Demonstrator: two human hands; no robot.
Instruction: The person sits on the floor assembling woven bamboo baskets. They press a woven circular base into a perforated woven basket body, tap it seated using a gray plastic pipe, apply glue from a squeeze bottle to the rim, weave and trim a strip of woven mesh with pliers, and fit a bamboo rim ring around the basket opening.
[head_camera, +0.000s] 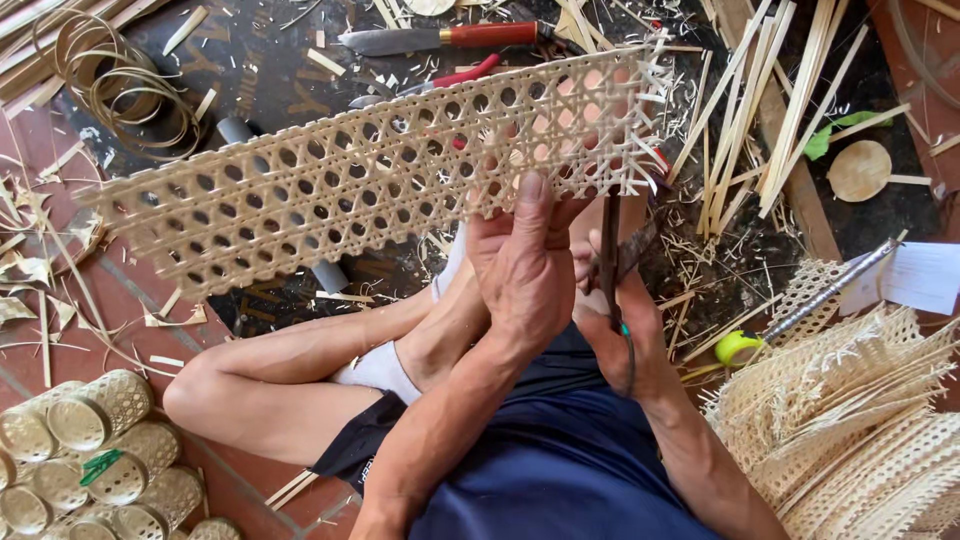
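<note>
Woven strip (380, 170): long pale open-weave cane panel, held up centre frame, slanting from nine o'clock up to one o'clock.
Left hand (525, 265): my fingers pinch its lower edge, thumb pressed on the weave.
Right hand (625, 330): closed around dark scissors (612, 255), blades touching the strip's edge.
Knife (440, 38): red-handled, at twelve o'clock.
Woven cylinders (95, 460): at eight o'clock.
Cane panels (850, 420): stacked at four o'clock.

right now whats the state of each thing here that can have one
long pale open-weave cane strip: held up, tilted, right-end strands loose
left hand: gripping strip's lower edge
right hand: closed on dark-handled scissors, at strip's right end
red-handled knife: lying on floor
woven cylinders: lying on their sides
thin cane coil: coiled, on floor
</note>
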